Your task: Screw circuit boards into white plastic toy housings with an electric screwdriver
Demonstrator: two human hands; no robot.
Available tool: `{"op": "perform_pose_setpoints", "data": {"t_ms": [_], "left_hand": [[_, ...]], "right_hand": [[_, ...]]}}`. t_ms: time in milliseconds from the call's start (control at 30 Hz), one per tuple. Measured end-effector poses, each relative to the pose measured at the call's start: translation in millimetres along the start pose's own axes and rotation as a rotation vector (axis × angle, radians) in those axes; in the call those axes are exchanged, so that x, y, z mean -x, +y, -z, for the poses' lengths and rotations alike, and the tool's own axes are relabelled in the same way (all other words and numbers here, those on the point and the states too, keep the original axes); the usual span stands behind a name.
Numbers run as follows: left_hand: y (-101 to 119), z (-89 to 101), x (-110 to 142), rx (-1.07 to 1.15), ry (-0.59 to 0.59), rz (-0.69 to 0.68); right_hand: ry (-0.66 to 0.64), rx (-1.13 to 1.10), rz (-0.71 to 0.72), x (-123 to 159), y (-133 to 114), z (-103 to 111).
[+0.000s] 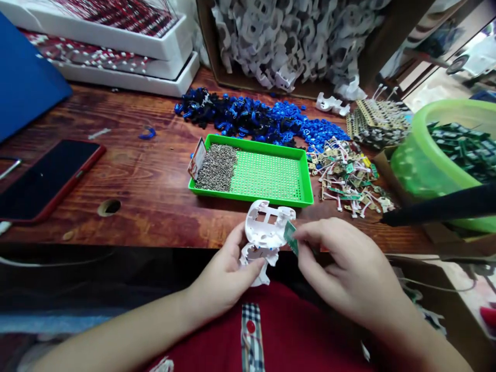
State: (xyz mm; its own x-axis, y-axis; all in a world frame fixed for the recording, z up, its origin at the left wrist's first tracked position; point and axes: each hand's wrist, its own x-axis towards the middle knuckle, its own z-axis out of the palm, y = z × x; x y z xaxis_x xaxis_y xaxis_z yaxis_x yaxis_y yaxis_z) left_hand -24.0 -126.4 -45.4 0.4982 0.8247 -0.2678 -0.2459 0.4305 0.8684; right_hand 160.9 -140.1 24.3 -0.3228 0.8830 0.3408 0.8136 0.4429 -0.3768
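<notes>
Wooden table point(132, 170), near edge: our left hand point(227, 271) curls round white shell point(256, 230), right hand point(343, 258) fingertip-pinches green board point(290, 236). Slack pinch might drop it.

The left edge cuts off the phone point(48, 175), the right edge the green bucket point(422, 155); the right fingers point(315, 231) hide part of the circuit board point(290, 238).

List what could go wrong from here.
The board, pinched at its edge by the right grip, might slip and fall. The white shell, in the left grip, could drop past the edge of the table. A knock to the tray just beyond might spill its metal bits.
</notes>
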Motion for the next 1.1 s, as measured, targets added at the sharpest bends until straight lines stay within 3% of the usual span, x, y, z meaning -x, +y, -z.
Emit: {"op": "perform_pose_setpoints", "data": {"t_ms": [167, 333, 433, 500, 667, 800, 967, 1100], "left_hand": [[-8, -4.6, 2, -0.17, 0.004, -0.087], [-6, -8.2, 2, 0.039, -0.005, 0.004], [-3, -7.4, -1, 0.168, -0.007, 0.086], [-2, -4.9, -2, 0.202, 0.0, 0.114], [-5, -0.4, 0, 0.223, -0.029, 0.095], [-6, -1.5, 3, 0.187, -0.046, 0.067], [-4, 0.1, 4, 0.105, -0.056, 0.04], [-5, 1.2, 4, -0.016, -0.008, -0.005]], "right_hand": [[-0.08, 0.073, -0.142, -21, -13, -19], [-0.073, -0.196, -0.288, -23, -14, -35], [0.004, -0.274, -0.135, -16, -3, -29], [-0.011, -0.224, 0.009, -13, 8, -21], [-0.336, -0.083, 0.182, -15, 25, -5], [-0.421, -0.002, 0.209, -21, 24, -12], [-0.336, 0.072, 0.339, -22, 22, -16], [-0.223, 0.134, 0.32, -18, 16, -10]]}}
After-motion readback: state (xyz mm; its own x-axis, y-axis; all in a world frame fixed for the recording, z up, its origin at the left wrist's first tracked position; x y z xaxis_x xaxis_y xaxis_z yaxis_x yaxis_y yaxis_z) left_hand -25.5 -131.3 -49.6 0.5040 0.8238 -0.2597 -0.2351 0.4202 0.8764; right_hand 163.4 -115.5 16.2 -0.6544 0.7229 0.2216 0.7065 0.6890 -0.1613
